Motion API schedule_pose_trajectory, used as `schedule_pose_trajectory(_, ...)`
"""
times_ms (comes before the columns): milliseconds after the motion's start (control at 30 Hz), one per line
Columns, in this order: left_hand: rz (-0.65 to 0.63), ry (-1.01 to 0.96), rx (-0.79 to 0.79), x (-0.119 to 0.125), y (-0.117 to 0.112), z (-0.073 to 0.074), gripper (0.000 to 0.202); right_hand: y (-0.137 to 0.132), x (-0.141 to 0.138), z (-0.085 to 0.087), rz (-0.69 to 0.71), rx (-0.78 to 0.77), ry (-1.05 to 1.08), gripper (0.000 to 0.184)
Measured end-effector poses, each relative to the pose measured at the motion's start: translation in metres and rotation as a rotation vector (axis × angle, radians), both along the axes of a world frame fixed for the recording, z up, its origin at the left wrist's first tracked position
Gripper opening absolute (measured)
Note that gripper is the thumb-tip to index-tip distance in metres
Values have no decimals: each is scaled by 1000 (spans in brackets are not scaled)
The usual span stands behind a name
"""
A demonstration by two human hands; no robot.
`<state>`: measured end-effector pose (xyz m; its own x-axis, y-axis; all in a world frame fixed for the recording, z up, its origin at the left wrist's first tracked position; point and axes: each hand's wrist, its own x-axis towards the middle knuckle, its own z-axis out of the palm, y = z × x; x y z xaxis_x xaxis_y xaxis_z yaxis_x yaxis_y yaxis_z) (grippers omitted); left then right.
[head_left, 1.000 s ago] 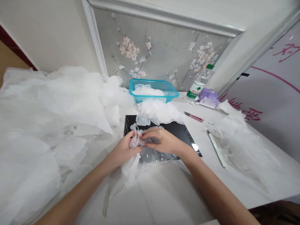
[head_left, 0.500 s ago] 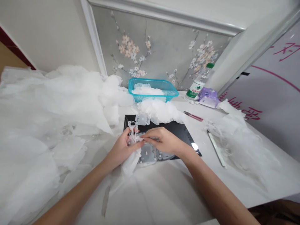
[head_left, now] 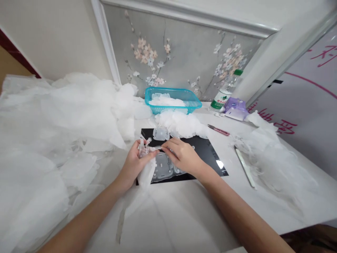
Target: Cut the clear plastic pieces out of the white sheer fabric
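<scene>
My left hand (head_left: pixel 134 161) is closed around a bunched piece of sheer white fabric (head_left: pixel 146 172) over the near left corner of a black board (head_left: pixel 207 151). My right hand (head_left: pixel 180 154) pinches the same fabric from the right, fingertips meeting the left hand's. Under and beside my hands, clear plastic pieces (head_left: pixel 164 167) with small white dots lie on the board. One more clear piece (head_left: pixel 161 133) sits at the board's far edge.
A big heap of white tulle (head_left: pixel 58 123) fills the left. A teal basket (head_left: pixel 172 100) of white pieces stands behind a fluffy pile (head_left: pixel 181 124). Pink scissors (head_left: pixel 218 130), a bottle (head_left: pixel 223 95), a purple pack (head_left: pixel 235 109), a flat ruler-like strip (head_left: pixel 244 167) and more tulle (head_left: pixel 273 158) lie to the right.
Both hands have moved a little farther along the board with the fabric. The clear dotted pieces under them now show more.
</scene>
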<state>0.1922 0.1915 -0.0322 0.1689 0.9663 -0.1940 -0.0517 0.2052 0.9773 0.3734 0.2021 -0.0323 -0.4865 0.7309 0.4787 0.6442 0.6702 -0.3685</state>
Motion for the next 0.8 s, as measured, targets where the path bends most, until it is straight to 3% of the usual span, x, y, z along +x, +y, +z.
schedule_pose_trajectory(67, 3, 13, 24, 0, -1, -1, 46, 0, 1, 1, 28, 48, -37, 18)
schedule_pose_trajectory(233, -137, 105, 133, 1, -2, 4, 41, -3, -2, -1, 77, 138, -128, 25)
schedule_pose_trajectory(333, -201, 136, 149, 0, -3, 5, 40, -4, -3, -2, 7, 145, -114, 26)
schedule_pose_trajectory(433, -277, 197, 157, -1, -4, 6, 43, 0, 2, 0, -182, 133, 87, 23)
schedule_pose_trajectory(533, -318, 209, 114, -1, -4, 7, 43, 12, 22, 5, -491, 96, 468, 20)
schedule_pose_trajectory(633, -313, 213, 54, -1, -1, 8, 26, 25, 54, 8, -743, 48, 831, 21)
schedule_pose_trajectory(733, -235, 287, 11, -2, 2, 10, 9, 32, 88, 10, -897, 95, 1007, 21)
schedule_pose_trajectory(800, -183, 353, 4, -2, 2, 11, 14, 32, 104, 10, -1029, 205, 997, 21)
